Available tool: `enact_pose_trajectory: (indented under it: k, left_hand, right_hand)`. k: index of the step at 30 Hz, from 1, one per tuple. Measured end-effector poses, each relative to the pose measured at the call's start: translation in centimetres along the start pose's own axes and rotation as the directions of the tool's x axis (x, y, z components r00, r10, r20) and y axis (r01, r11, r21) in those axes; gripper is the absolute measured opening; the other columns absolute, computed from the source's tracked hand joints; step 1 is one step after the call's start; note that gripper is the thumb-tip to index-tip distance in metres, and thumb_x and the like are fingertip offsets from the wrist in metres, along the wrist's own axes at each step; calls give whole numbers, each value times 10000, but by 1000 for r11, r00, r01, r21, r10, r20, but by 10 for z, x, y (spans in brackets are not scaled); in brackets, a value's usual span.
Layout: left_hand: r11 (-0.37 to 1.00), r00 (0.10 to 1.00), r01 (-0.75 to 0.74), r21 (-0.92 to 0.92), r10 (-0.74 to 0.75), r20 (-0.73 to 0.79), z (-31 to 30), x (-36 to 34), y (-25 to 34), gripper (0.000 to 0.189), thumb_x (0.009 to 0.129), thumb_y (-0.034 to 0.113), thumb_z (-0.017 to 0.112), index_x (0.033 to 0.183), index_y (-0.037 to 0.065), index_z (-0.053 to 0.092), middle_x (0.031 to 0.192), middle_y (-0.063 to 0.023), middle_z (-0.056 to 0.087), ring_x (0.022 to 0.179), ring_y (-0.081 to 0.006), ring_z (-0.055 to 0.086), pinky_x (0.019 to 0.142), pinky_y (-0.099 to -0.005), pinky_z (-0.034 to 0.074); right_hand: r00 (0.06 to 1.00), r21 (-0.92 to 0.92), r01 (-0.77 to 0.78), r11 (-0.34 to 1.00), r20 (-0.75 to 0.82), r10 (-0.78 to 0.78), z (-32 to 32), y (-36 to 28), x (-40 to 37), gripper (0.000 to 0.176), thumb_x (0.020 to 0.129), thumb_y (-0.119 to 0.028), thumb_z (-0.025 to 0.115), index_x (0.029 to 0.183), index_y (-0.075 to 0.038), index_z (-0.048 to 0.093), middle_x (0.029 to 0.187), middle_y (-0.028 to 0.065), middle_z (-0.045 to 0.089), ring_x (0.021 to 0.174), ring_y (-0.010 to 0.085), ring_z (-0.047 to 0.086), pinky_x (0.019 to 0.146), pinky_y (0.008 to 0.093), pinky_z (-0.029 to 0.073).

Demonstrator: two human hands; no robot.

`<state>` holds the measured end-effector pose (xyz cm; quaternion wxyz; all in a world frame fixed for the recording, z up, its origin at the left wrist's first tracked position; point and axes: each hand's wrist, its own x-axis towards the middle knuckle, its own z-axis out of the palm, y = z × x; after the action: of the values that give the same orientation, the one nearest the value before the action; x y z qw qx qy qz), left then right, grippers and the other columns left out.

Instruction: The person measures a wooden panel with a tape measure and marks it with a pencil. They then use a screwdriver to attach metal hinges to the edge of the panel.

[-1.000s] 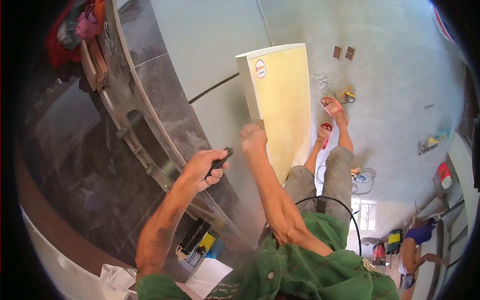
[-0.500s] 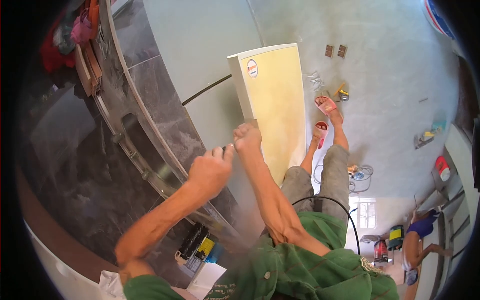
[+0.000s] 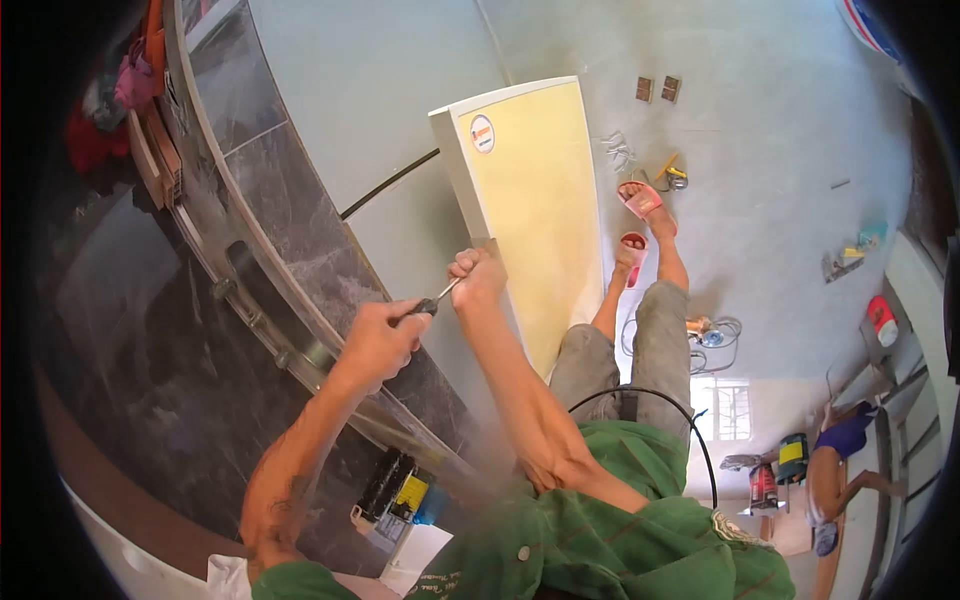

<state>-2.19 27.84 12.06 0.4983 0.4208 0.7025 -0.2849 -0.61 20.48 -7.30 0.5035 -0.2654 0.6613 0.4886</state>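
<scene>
My left hand (image 3: 385, 342) is closed around the black handle of a screwdriver (image 3: 428, 305), whose thin metal shaft points toward my other hand. My right hand (image 3: 478, 280) is closed beside the edge of a long pale-yellow panel (image 3: 540, 190) with a white rim and a round sticker near its far end. A small greyish piece shows at its fingers, but what they grip is too small to make out. The shaft's tip reaches these fingers; its exact contact is hidden.
A curved rail (image 3: 250, 300) runs along dark marble-like tiles on the left. On the floor lie a tape measure (image 3: 677, 179), two brown blocks (image 3: 657, 89) and coiled cable (image 3: 722, 335). A black-and-yellow box (image 3: 400, 490) is low down. Another person (image 3: 830, 480) is at lower right.
My left hand has drawn back from my right hand, and the screwdriver's shaft now shows between them. The whole view has shifted slightly, moving the panel a little left.
</scene>
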Motion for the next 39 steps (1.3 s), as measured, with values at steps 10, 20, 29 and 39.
enact_pose_trajectory:
  k: [10, 20, 29, 39]
  left_hand:
    - [40, 770, -377, 925, 569, 289, 17, -9, -14, 538, 822, 91, 595, 1329, -59, 494, 847, -181, 612, 593, -208, 583, 455, -305, 499]
    - [456, 904, 422, -783, -277, 325, -7, -3, -8, 338, 934, 140, 538, 1222, -36, 519, 826, -164, 599, 583, -181, 538, 369, -253, 414]
    - [381, 824, -402, 833, 547, 148, 2, -2, -22, 384, 894, 145, 607, 1231, -31, 551, 753, -140, 591, 503, -161, 543, 390, -313, 444]
    - [812, 852, -482, 329, 522, -42, 4, -1, -10, 332, 903, 145, 566, 1167, -56, 559, 847, -198, 613, 609, -255, 608, 400, -288, 467]
  right_hand:
    - [987, 21, -38, 999, 155, 34, -36, 3, 37, 217, 943, -98, 364, 736, -122, 304, 629, -16, 272, 509, 120, 249, 468, 265, 226]
    - [996, -72, 90, 993, 2, -90, -7, 7, 11, 207, 934, -87, 356, 737, -137, 317, 645, -12, 286, 526, 126, 266, 471, 266, 220]
    - [999, -3, 11, 1000, 36, -11, -2, 3, 1, 296, 969, -108, 366, 690, -155, 281, 628, -24, 251, 523, 111, 278, 476, 256, 219]
    - [999, 28, 47, 998, -1, -47, -1, 3, 0, 218, 943, -57, 327, 737, -124, 301, 630, -18, 261, 514, 109, 265, 461, 255, 211]
